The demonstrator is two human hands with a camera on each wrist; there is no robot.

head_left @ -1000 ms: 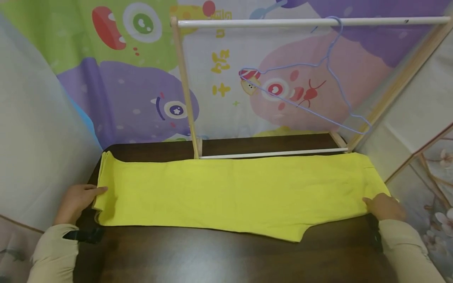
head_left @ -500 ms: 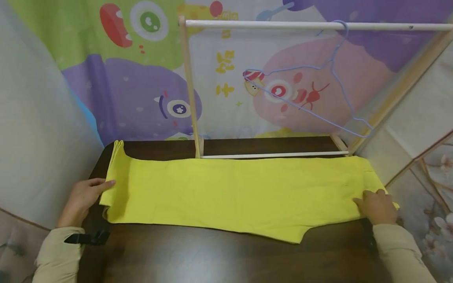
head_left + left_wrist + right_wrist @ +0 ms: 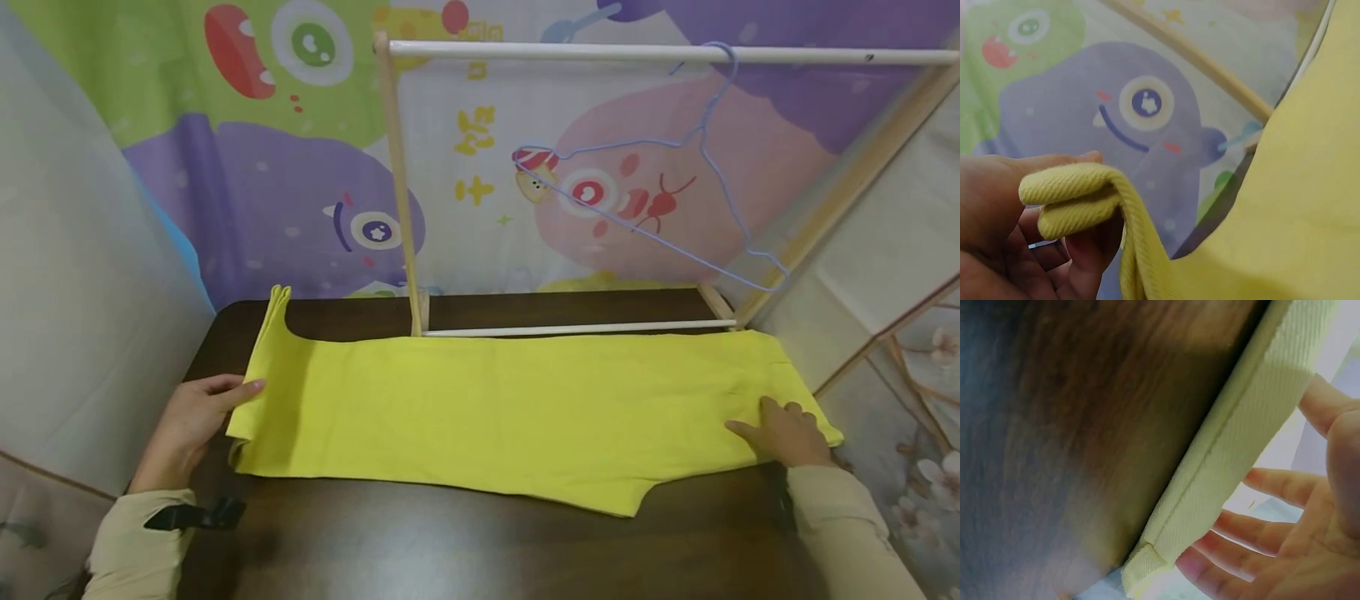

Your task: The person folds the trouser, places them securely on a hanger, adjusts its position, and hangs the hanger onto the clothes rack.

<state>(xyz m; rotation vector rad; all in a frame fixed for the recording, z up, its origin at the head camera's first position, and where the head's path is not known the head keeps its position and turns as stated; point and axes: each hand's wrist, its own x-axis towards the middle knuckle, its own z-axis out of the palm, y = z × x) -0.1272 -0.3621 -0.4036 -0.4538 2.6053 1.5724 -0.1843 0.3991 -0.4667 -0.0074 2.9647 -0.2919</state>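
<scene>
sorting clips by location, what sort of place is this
Probably a screened-off indoor spot set up for handling clothes: a cartoon curtain behind, a rack with a hanger, and yellow trousers on a table.

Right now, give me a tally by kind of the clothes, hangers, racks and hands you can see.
Clothes: 1, the yellow trousers
Hangers: 1, the blue hanger
Racks: 1, the rack with white bars
Hands: 2, the left hand and the right hand
Total: 5
</scene>
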